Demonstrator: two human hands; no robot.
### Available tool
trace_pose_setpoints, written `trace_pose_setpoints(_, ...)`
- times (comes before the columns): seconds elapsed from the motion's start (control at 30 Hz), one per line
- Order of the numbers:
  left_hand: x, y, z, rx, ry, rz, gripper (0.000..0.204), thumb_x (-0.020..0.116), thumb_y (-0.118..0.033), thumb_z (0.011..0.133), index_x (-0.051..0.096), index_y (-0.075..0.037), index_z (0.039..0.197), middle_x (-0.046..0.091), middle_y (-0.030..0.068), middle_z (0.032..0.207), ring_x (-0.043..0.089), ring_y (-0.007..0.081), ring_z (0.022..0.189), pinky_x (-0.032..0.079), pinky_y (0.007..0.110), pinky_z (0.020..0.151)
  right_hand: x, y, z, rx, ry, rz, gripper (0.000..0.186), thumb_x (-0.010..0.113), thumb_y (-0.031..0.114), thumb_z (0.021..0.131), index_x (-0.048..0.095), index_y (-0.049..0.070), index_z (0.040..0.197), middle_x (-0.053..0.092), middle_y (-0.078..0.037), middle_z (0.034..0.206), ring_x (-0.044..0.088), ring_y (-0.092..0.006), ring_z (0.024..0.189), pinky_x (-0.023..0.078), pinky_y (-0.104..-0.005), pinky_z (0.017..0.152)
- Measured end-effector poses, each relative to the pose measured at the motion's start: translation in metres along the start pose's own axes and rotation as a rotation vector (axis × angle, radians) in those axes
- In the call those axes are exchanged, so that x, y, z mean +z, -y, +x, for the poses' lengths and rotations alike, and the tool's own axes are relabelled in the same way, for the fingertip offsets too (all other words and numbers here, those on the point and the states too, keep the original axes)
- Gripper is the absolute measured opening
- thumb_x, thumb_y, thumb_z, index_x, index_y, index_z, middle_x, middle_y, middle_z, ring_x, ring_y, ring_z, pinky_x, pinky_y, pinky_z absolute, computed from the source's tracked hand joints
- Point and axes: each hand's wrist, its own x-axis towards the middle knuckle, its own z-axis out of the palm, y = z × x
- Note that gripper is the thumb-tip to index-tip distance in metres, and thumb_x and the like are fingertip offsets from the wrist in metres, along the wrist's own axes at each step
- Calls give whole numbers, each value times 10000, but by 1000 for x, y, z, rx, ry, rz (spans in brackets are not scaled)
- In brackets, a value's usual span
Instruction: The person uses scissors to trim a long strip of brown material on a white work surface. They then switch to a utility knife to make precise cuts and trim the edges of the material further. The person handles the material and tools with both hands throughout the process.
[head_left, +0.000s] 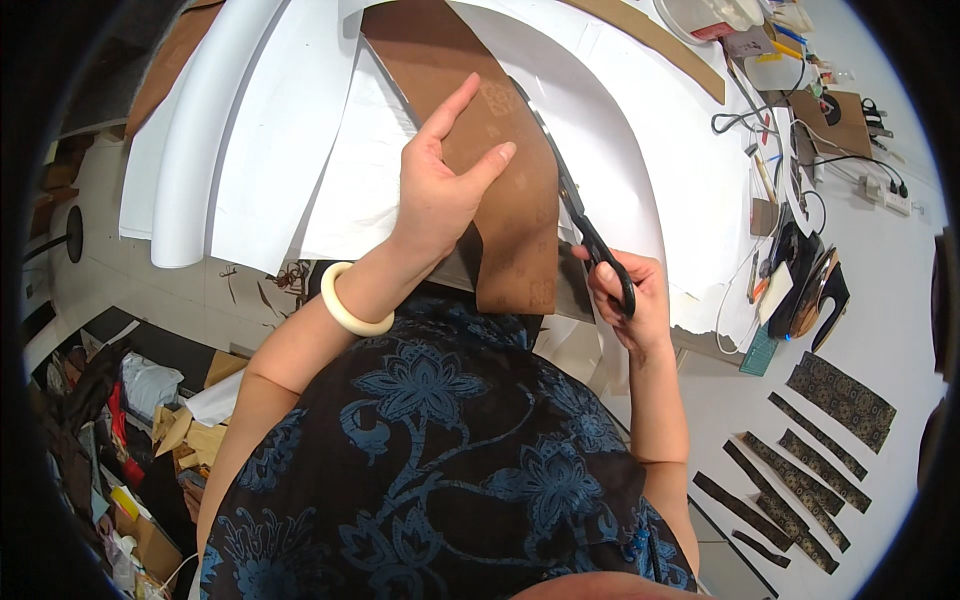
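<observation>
A long brown patterned strip lies over white paper sheets and hangs past the table's near edge. My left hand, with a cream bangle on the wrist, rests on the strip, index finger and thumb stretched apart. My right hand is closed on the handles of black scissors; their blades run along the strip's right edge, partly hidden, so I cannot tell whether they are cutting.
A white paper roll lies left. A tan strip, tools, cables and a power strip are at upper right. Several patterned fabric pieces lie at lower right. Cluttered scraps sit lower left.
</observation>
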Motion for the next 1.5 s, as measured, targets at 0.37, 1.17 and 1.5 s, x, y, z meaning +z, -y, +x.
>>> trace_pose_setpoints(0.37,0,8,-4,19,19,76,706,748,-8,931,453,87,1566,560,217,1530,513,238,1429,396,348,1202,7,4,8,6,16,73,341,773,167,1007,739,-76,1244,556,53,673,387,-25,468,231,-225,427)
trace_pose_setpoints(1.17,0,9,-9,31,34,155,690,707,49,966,438,10,1600,639,140,1404,648,164,1236,560,310,1057,11,7,11,12,8,60,326,771,177,1009,751,-64,1227,553,55,666,381,-24,464,224,-226,427)
trace_pose_setpoints(1.5,0,10,-11,10,35,136,685,702,61,964,442,13,1596,632,140,1418,646,167,1237,557,316,1063,16,8,13,16,-24,1,380,761,219,1014,729,-100,1218,525,52,677,373,-18,466,233,-218,418)
